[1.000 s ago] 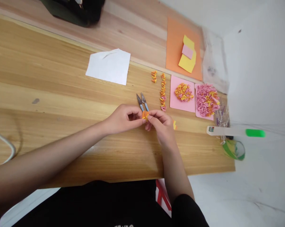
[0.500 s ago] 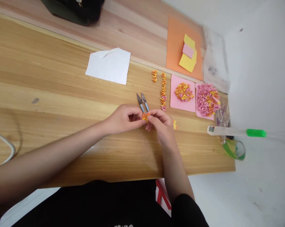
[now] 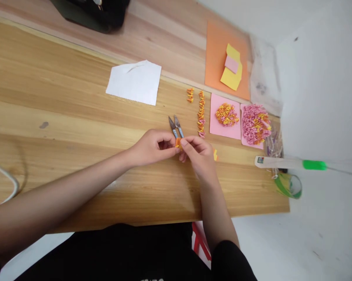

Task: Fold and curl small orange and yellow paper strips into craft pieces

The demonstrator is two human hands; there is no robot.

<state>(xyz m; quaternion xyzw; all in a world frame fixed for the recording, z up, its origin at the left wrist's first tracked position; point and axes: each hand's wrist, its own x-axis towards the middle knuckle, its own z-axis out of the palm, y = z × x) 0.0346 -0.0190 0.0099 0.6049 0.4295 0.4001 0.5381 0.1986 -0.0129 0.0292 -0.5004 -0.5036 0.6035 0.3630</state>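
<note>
My left hand (image 3: 155,147) and my right hand (image 3: 198,154) meet over the wooden table, both pinching one small orange and yellow piece (image 3: 178,143) between their fingertips. Just beyond the fingers lie small blue-handled snips (image 3: 176,125), blades apart and pointing away from me. To the right of the snips runs a column of small orange, yellow and pink pieces (image 3: 201,111). A shorter orange column (image 3: 190,95) is beside it. Some yellow-orange paper (image 3: 215,154) shows partly behind my right hand.
White paper (image 3: 134,82) lies at centre left. On the right are two pink sheets (image 3: 216,127) with small colourful piles, an orange sheet (image 3: 212,58) with yellow and pink notes, a green-ended white stick (image 3: 281,162) and a green-banded cup (image 3: 295,185). A dark bag (image 3: 91,15) sits at the back.
The orange part between my fingertips now looks folded upright and more compact. My right thumb has shifted slightly left and up. The snips and the columns have stayed put.
</note>
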